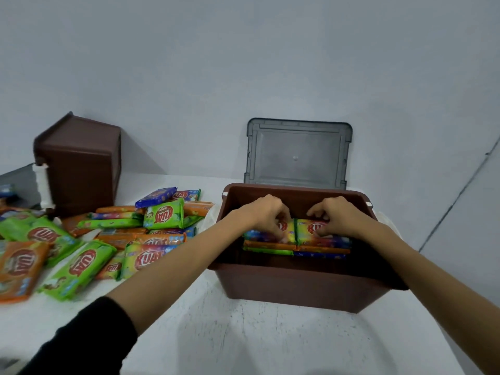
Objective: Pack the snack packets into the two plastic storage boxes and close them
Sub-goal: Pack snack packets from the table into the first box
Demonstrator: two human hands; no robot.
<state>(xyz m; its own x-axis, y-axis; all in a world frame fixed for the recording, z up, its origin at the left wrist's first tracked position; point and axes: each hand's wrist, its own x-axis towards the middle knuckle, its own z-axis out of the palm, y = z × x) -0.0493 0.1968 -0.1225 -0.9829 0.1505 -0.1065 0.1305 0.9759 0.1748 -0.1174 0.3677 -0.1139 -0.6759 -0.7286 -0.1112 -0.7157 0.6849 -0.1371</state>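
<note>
An open brown storage box (295,282) stands in front of me with its grey lid (297,152) propped upright behind it. Inside, several snack packets lie in two stacks side by side. My left hand (266,212) rests on the top packet of the left stack (267,246), fingers curled on it. My right hand (335,215) presses on the top packet of the right stack (322,247). A heap of loose green, orange and blue snack packets (113,236) covers the table to the left. A second brown box (81,163) lies on its side at the back left.
The white table (243,342) stretches toward me below the box. A pale wall rises close behind the lid. The tipped box's white latch (43,182) faces left, with more packets beside it at the far left edge.
</note>
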